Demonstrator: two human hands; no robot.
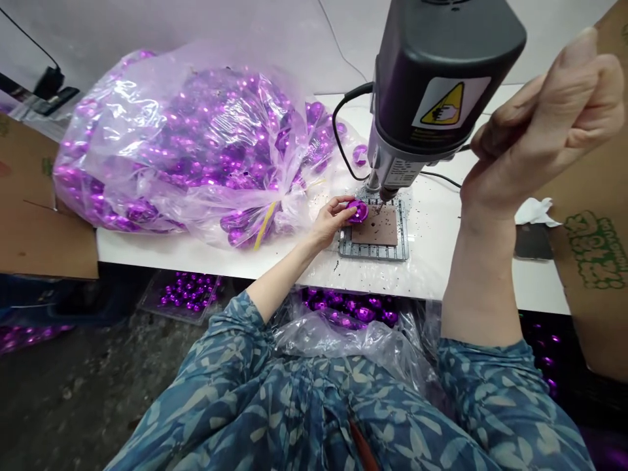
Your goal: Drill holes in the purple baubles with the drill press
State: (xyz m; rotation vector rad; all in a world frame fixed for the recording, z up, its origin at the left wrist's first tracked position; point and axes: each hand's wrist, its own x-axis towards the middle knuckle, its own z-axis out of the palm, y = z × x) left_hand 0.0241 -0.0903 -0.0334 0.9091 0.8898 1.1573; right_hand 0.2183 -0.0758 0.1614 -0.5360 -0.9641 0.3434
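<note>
My left hand [332, 219] pinches a shiny purple ornament piece [358, 210] and holds it on the brown pad [379, 227] of the drill press base plate [373, 248], just left of the drill bit [380, 204]. My right hand [544, 124] is raised at the right of the grey drill press head [436, 85], its fingers curled into a fist around the machine's feed lever, which is mostly hidden. The bit tip hangs close above the pad.
A big clear plastic bag [186, 144] full of purple ornaments lies on the white table [441, 261] at the left. More purple pieces sit in a bag [348, 314] on my lap and a tray [186, 294] below. Cardboard boxes [593, 248] flank both sides.
</note>
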